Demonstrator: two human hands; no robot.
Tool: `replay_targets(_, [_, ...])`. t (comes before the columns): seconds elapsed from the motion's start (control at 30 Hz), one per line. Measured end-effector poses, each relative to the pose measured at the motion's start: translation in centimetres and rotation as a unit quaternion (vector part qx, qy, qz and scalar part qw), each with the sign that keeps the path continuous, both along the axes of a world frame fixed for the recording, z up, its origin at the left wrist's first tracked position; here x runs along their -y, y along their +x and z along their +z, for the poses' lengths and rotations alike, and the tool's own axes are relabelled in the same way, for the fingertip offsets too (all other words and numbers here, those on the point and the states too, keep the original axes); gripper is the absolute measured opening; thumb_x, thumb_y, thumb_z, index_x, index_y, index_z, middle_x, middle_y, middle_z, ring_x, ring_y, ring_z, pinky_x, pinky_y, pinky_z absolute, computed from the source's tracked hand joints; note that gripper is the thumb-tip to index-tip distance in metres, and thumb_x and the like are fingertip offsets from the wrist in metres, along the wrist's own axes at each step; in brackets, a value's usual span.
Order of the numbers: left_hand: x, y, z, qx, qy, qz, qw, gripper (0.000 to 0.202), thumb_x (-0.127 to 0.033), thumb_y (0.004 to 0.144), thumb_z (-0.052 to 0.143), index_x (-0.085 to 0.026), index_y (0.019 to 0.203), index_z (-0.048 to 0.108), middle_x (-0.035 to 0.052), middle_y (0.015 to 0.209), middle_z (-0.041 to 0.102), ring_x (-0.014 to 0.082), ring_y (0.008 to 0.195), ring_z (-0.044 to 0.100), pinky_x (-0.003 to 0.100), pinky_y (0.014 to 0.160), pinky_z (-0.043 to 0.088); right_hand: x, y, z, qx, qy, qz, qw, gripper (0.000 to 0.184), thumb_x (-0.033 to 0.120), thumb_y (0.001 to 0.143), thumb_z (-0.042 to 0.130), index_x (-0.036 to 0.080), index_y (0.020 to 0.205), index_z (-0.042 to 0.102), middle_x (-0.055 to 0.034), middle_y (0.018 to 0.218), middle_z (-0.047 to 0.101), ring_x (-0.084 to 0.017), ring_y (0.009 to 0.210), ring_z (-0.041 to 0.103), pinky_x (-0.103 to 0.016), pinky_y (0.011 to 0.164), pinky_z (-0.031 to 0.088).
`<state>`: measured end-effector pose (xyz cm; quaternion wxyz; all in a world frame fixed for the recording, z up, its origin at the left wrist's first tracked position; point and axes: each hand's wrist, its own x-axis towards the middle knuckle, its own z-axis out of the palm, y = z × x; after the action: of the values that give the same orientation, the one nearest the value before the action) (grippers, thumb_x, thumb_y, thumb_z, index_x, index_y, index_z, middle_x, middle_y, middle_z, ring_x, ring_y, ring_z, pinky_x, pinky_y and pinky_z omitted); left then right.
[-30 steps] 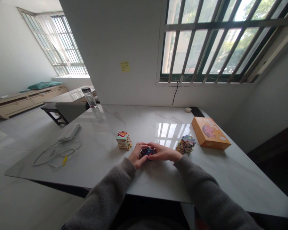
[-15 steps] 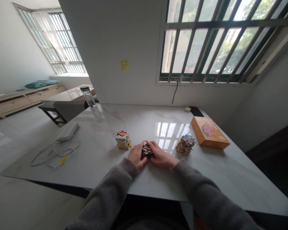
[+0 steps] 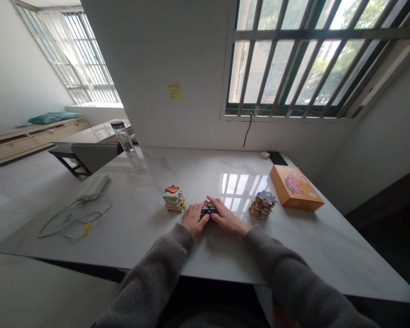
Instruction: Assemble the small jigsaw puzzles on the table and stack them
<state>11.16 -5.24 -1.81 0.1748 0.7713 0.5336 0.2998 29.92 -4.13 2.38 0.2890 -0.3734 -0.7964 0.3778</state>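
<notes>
Both my hands rest on the white marble table [image 3: 157, 237] and press from either side on a small stack of dark colourful puzzle pieces [image 3: 209, 209]. My left hand [image 3: 192, 218] has its fingers against the stack's left side. My right hand [image 3: 227, 218] lies with its fingers against the right side and partly over it. A second stack of puzzle pieces [image 3: 173, 199] stands just left of my left hand. A third stack [image 3: 262, 205] stands right of my right hand.
An orange puzzle box [image 3: 295, 187] lies at the right rear. A white power adapter with a looped cable [image 3: 78, 212] lies at the left. A clear bottle [image 3: 122, 136] stands at the far left corner. A barred window fills the wall behind.
My hands have drawn closer around the middle stack and flattened it down on the table. The camera has shifted slightly, and the other stacks have not moved.
</notes>
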Motion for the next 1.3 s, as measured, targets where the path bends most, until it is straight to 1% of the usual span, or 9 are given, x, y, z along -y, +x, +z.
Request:
replay_targets(0.2, [-0.7, 1.2, 1.0, -0.037, -0.022, 0.049, 0.998, 0.041, -0.041, 0.095, 0.041, -0.019, 0.126, 0.059, 0.0117, 0.119, 0.061, 0.0308, 0.112, 0.050, 0.048, 0.101, 0.037, -0.9, -0.2, -0.1, 0.105, 0.013, -0.102, 0.989, 0.047, 0.021, 0.092, 0.041, 0.013, 0.135, 0.057, -0.0154, 0.124, 0.059, -0.029, 0.118, 0.047, -0.048, 0.109, 0.034])
replay_targets(0.43, [-1.9, 1.9, 1.3, 0.042, 0.008, 0.077, 0.996, 0.043, -0.038, 0.095, 0.042, -0.020, 0.132, 0.055, 0.0108, 0.115, 0.061, 0.0288, 0.109, 0.052, 0.046, 0.100, 0.040, -1.6, -0.3, -0.7, 0.104, 0.029, -0.154, 0.982, 0.045, 0.025, 0.094, 0.040, 0.019, 0.137, 0.055, -0.0126, 0.121, 0.061, -0.028, 0.112, 0.049, -0.047, 0.104, 0.037])
replay_targets(0.63, [2.1, 0.6, 2.5, 0.073, 0.207, 0.035, 0.975, 0.029, -0.025, 0.091, 0.048, -0.018, 0.116, 0.059, 0.0113, 0.110, 0.061, 0.0273, 0.107, 0.055, 0.045, 0.101, 0.042, -1.1, 0.7, -1.2, -0.037, 0.031, -0.182, 0.982, 0.047, 0.037, 0.099, 0.034, 0.021, 0.141, 0.046, -0.0109, 0.122, 0.058, -0.026, 0.120, 0.047, -0.046, 0.110, 0.036])
replay_targets(0.77, [5.8, -1.6, 2.8, 0.053, 0.207, 0.002, 0.977, 0.019, -0.019, 0.088, 0.051, -0.022, 0.103, 0.063, 0.0076, 0.095, 0.062, 0.0248, 0.094, 0.059, 0.039, 0.087, 0.049, -0.9, 1.1, -1.0, -0.065, 0.033, -0.188, 0.979, 0.047, 0.040, 0.099, 0.035, 0.022, 0.142, 0.044, -0.0114, 0.121, 0.056, -0.027, 0.118, 0.049, -0.048, 0.108, 0.039])
replay_targets(0.9, [5.6, -6.2, 2.9, 0.134, 0.262, 0.157, 0.943, 0.037, -0.031, 0.081, 0.066, -0.022, 0.116, 0.059, 0.0093, 0.112, 0.060, 0.0282, 0.108, 0.056, 0.044, 0.100, 0.045, 0.7, 0.4, 0.9, -0.095, 0.116, -0.205, 0.967, 0.041, 0.035, 0.099, 0.040, 0.022, 0.136, 0.050, -0.0127, 0.121, 0.055, -0.028, 0.120, 0.049, -0.050, 0.109, 0.039])
replay_targets(1.0, [1.8, -9.9, 3.4, 0.341, 0.182, 0.246, 0.889, 0.039, -0.042, 0.086, 0.056, -0.020, 0.118, 0.056, 0.0085, 0.112, 0.060, 0.0245, 0.107, 0.058, 0.039, 0.093, 0.048, 3.6, -2.1, 2.1, -0.152, 0.139, -0.202, 0.957, 0.038, 0.031, 0.101, 0.037, 0.024, 0.137, 0.048, -0.0131, 0.131, 0.051, -0.027, 0.126, 0.048, -0.047, 0.112, 0.039])
replay_targets(1.1, [-2.6, -11.5, 3.7, 0.493, 0.057, 0.265, 0.827, 0.040, -0.049, 0.082, 0.048, -0.018, 0.105, 0.060, 0.0059, 0.094, 0.064, 0.0218, 0.094, 0.063, 0.035, 0.085, 0.049, 5.8, -6.6, 1.6, -0.165, 0.075, -0.129, 0.975, 0.044, 0.033, 0.102, 0.035, 0.026, 0.145, 0.037, -0.0124, 0.142, 0.045, -0.025, 0.134, 0.043, -0.046, 0.115, 0.037])
replay_targets(1.17, [-4.5, -11.0, 3.9, 0.543, -0.003, 0.234, 0.807, 0.043, -0.052, 0.081, 0.047, -0.017, 0.101, 0.063, 0.0057, 0.088, 0.066, 0.0209, 0.088, 0.065, 0.034, 0.082, 0.049, 5.7, -9.9, 0.4, -0.159, 0.012, -0.117, 0.980, 0.051, 0.036, 0.102, 0.035, 0.026, 0.151, 0.027, -0.0117, 0.150, 0.038, -0.025, 0.141, 0.035, -0.046, 0.120, 0.031])
replay_targets(1.3, [-5.5, -8.7, 3.8, 0.628, -0.109, 0.150, 0.755, 0.050, -0.060, 0.078, 0.050, -0.016, 0.099, 0.064, 0.0067, 0.084, 0.072, 0.0229, 0.077, 0.069, 0.037, 0.075, 0.053, 2.1, -14.6, -1.6, -0.158, -0.098, -0.194, 0.963, 0.055, 0.040, 0.103, 0.025, 0.022, 0.155, 0.017, -0.0145, 0.154, 0.030, -0.025, 0.147, 0.025, -0.047, 0.123, 0.024])
